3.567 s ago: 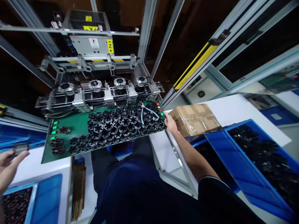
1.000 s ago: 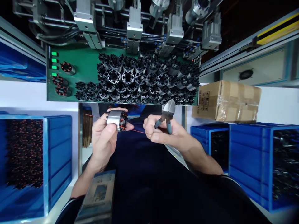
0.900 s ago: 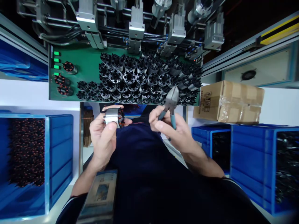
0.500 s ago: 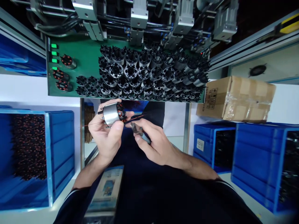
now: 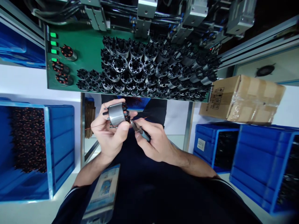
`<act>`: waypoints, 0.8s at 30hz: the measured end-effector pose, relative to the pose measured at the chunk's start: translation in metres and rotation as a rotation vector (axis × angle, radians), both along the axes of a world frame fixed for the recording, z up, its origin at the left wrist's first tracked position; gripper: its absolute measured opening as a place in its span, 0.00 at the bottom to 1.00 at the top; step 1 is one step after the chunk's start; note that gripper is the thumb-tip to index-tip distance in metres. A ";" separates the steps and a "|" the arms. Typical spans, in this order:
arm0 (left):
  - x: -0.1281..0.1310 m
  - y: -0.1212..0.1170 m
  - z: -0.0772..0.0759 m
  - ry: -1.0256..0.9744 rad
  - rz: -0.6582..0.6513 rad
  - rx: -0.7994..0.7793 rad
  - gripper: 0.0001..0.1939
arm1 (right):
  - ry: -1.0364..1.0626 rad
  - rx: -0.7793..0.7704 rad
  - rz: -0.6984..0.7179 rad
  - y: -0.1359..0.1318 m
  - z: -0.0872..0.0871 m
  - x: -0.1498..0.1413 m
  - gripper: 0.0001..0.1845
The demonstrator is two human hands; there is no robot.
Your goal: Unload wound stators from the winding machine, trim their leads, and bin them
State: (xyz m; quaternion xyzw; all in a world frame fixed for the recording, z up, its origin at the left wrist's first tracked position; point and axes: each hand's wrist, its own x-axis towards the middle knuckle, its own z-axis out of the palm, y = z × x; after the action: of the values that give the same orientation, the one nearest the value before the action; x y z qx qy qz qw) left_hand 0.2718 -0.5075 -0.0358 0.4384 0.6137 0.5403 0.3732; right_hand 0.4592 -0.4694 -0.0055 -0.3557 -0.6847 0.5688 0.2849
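My left hand [image 5: 108, 137] is wrapped round a small metal stator [image 5: 116, 114] with copper windings, held over my lap. My right hand [image 5: 153, 143] grips blue-handled cutting pliers [image 5: 139, 130], whose jaws touch the stator's right end. Thin copper wires trail from the stator to both sides. Above my hands, a green work board [image 5: 86, 46] carries many black stator cores [image 5: 149, 68] packed in rows.
A blue bin [image 5: 59, 146] of copper-wound stators stands at my left. Blue bins [image 5: 254, 155] with dark parts sit at my right, a cardboard box [image 5: 243, 99] behind them. Machine clamps [image 5: 144, 15] hang over the board. A printed card [image 5: 102, 189] lies by my left forearm.
My right hand brought the pliers down from beside the board to the stator's end. The left hand turned the stator slightly and kept hold of it.
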 end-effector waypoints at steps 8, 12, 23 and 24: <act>0.003 0.007 -0.090 -0.328 0.335 -0.095 0.26 | -0.196 -0.297 0.010 0.012 -0.075 -0.012 0.21; -0.010 -0.007 -0.114 -0.550 0.472 -0.321 0.36 | -0.312 -0.386 -0.013 0.020 -0.119 -0.012 0.23; -0.241 -0.186 -0.020 0.424 0.744 -0.138 0.21 | -0.636 -0.573 -0.062 0.038 -0.168 0.039 0.36; -0.264 -0.206 -0.014 0.578 0.765 -0.189 0.20 | -0.655 -0.570 -0.062 0.043 -0.170 0.042 0.36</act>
State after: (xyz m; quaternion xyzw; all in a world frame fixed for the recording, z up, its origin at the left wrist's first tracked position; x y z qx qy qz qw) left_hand 0.0076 -0.7137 -0.0503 0.2779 0.8556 0.4367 0.0002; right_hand 0.5011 -0.4263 -0.1756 -0.6024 -0.5434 0.5834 -0.0402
